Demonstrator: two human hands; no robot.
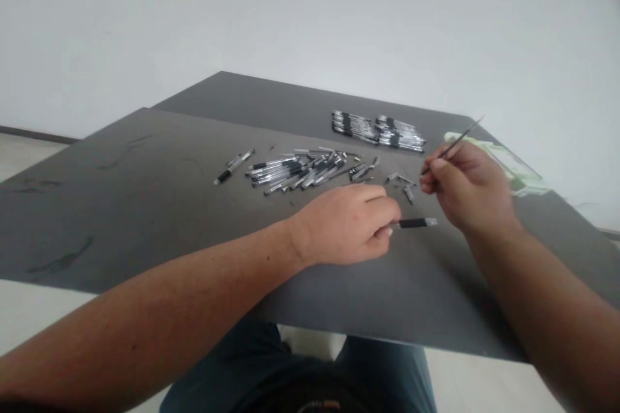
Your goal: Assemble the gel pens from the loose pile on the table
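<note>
My left hand (351,222) is closed around a clear pen barrel (414,223) with a black grip, whose grip end points right. Its other end is hidden in my fingers. Higher and to the right, my right hand (467,184) pinches a thin dark pen refill (460,139) that slants up to the right. Just beyond my left hand lies a loose pile of pen barrels (290,171) with black grips. Small clear pen caps (409,193) and other small parts lie between the pile and my right hand.
Bundles of pens (356,127) lie side by side farther back on the grey table (121,206). A pale green and white box or packet (520,171) is partly behind my right hand. Two pens (234,166) lie apart on the left. A white wall (290,19) stands behind.
</note>
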